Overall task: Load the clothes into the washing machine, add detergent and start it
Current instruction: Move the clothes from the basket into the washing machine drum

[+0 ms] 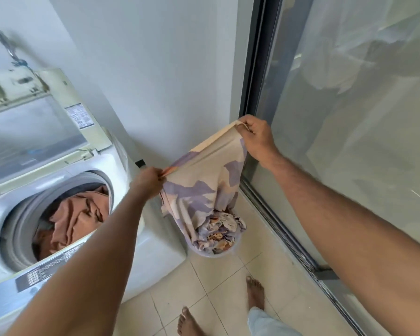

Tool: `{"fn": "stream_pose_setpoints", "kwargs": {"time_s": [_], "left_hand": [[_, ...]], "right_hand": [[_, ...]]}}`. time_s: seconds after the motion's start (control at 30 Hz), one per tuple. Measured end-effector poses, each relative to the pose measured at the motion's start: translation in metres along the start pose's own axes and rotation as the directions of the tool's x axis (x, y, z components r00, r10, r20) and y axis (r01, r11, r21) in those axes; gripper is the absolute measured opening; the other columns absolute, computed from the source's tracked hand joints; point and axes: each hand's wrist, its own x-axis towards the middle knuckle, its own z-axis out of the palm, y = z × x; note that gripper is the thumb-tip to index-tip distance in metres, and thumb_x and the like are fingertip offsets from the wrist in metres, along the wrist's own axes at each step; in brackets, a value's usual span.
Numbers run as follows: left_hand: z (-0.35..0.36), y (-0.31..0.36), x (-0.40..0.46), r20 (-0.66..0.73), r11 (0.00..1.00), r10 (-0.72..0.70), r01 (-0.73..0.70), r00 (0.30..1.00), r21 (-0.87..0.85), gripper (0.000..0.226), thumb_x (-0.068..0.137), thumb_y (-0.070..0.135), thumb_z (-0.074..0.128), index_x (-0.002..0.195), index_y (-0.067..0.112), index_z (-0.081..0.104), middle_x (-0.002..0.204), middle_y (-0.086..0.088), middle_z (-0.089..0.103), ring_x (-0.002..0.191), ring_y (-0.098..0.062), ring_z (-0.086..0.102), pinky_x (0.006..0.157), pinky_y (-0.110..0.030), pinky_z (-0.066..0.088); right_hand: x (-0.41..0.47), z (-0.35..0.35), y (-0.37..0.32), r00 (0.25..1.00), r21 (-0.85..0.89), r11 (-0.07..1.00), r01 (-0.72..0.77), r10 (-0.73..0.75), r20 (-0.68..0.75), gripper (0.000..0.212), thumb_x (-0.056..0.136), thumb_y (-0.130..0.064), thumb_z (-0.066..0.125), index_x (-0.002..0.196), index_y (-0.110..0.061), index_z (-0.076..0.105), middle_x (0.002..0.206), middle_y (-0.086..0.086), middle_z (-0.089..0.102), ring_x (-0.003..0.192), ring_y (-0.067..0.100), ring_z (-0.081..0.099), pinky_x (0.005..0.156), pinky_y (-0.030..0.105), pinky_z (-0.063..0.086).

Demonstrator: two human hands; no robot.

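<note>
A cream cloth with purple patches [204,180] hangs stretched between my two hands above a laundry basket [214,254] on the floor. My left hand [148,180] pinches its lower left edge. My right hand [255,137] grips its upper corner, higher and to the right. The cloth's lower end still trails into the basket among other patterned clothes [221,229]. At the left stands a white top-loading washing machine [121,166] with its lid [34,117] raised. Brown-orange clothes [78,219] lie in its drum.
A glass sliding door [349,117] with a dark frame runs along the right. A white wall stands behind the basket. My bare feet [255,292] stand on pale floor tiles. A hose tap [10,52] is fixed on the wall above the machine.
</note>
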Motion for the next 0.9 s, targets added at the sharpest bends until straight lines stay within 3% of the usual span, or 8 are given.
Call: {"fn": "stream_pose_setpoints", "kwargs": {"time_s": [0.13, 0.2, 0.27, 0.37, 0.47, 0.63, 0.77, 0.9], "left_hand": [[-0.033, 0.012, -0.012, -0.108, 0.929, 0.004, -0.044, 0.994, -0.367, 0.024, 0.098, 0.005, 0.046, 0.109, 0.004, 0.068, 0.099, -0.019, 0.068, 0.094, -0.029, 0.063, 0.074, -0.033, 0.042], [-0.063, 0.033, -0.006, -0.239, 0.909, 0.046, -0.14, 0.97, -0.392, 0.016, 0.098, 0.008, 0.05, 0.097, 0.001, 0.064, 0.094, -0.024, 0.067, 0.089, -0.034, 0.064, 0.073, -0.039, 0.046], [-0.093, 0.053, -0.002, -0.298, 0.911, 0.116, -0.221, 0.948, -0.349, 0.017, 0.091, 0.02, 0.068, 0.085, 0.01, 0.056, 0.079, -0.01, 0.06, 0.078, -0.034, 0.059, 0.065, -0.038, 0.042], [-0.123, 0.072, -0.004, -0.203, 0.919, 0.258, -0.305, 0.945, -0.251, 0.05, 0.064, 0.033, 0.091, 0.096, 0.028, 0.052, 0.083, 0.009, 0.058, 0.078, -0.016, 0.054, 0.06, -0.024, 0.039], [-0.122, 0.086, -0.006, -0.145, 0.896, 0.326, -0.354, 0.934, -0.268, 0.078, 0.059, 0.03, 0.095, 0.124, 0.036, 0.054, 0.104, 0.012, 0.063, 0.096, -0.015, 0.056, 0.073, -0.022, 0.042], [-0.104, 0.109, -0.006, -0.24, 0.853, 0.267, -0.345, 0.933, -0.392, 0.014, 0.087, 0.019, 0.075, 0.097, 0.018, 0.065, 0.092, 0.001, 0.067, 0.091, -0.02, 0.063, 0.067, -0.022, 0.044], [-0.131, 0.104, -0.012, -0.307, 0.818, 0.232, -0.356, 0.923, -0.453, 0.012, 0.088, -0.001, 0.059, 0.086, 0.006, 0.069, 0.078, -0.005, 0.065, 0.067, -0.01, 0.061, 0.061, -0.028, 0.049], [-0.182, 0.115, -0.019, -0.387, 0.693, 0.291, -0.471, 0.875, -0.546, 0.028, 0.083, -0.004, 0.053, 0.076, 0.019, 0.066, 0.074, -0.001, 0.065, 0.067, -0.009, 0.063, 0.058, -0.023, 0.051]], "right_hand": [[-0.012, 0.005, 0.003, 0.979, -0.134, 0.991, -0.018, 0.044, 0.198, 0.015, 0.096, -0.028, 0.065, 0.081, -0.029, 0.066, 0.074, -0.008, 0.063, 0.071, 0.009, 0.057, 0.067, 0.03, 0.044], [-0.012, 0.008, -0.003, 0.973, -0.226, 0.974, 0.009, 0.043, 0.225, 0.017, 0.096, -0.029, 0.064, 0.079, -0.031, 0.064, 0.07, -0.014, 0.06, 0.066, 0.003, 0.054, 0.066, 0.027, 0.042], [-0.005, 0.008, -0.021, 0.989, -0.251, 0.968, 0.017, 0.021, 0.149, 0.017, 0.097, -0.03, 0.062, 0.081, -0.031, 0.065, 0.068, -0.016, 0.059, 0.061, -0.004, 0.052, 0.062, 0.024, 0.039], [0.012, 0.005, -0.07, 1.0, -0.16, 0.987, 0.011, -0.009, 0.012, 0.012, 0.098, -0.025, 0.061, 0.091, -0.02, 0.07, 0.071, -0.01, 0.061, 0.06, 0.003, 0.058, 0.059, 0.026, 0.044], [0.016, 0.017, -0.125, 0.991, 0.115, 0.991, 0.073, -0.085, 0.101, 0.01, 0.097, -0.013, 0.061, 0.092, -0.008, 0.068, 0.067, 0.006, 0.064, 0.047, 0.019, 0.059, 0.043, 0.03, 0.045], [0.0, 0.038, -0.165, 0.91, 0.292, 0.944, 0.155, -0.251, 0.33, 0.008, 0.094, -0.01, 0.067, 0.094, -0.003, 0.07, 0.082, 0.018, 0.071, 0.065, 0.023, 0.064, 0.058, 0.033, 0.051], [-0.004, 0.034, -0.131, 0.954, 0.193, 0.971, 0.142, -0.186, 0.235, 0.059, 0.074, -0.017, 0.089, 0.123, -0.013, 0.057, 0.114, 0.003, 0.058, 0.102, 0.024, 0.059, 0.079, 0.035, 0.051], [-0.025, 0.041, -0.073, 0.845, -0.178, 0.981, -0.071, 0.154, 0.512, 0.097, 0.071, -0.032, 0.092, 0.148, -0.026, 0.034, 0.136, 0.003, 0.049, 0.118, 0.02, 0.052, 0.094, 0.03, 0.046]]}}
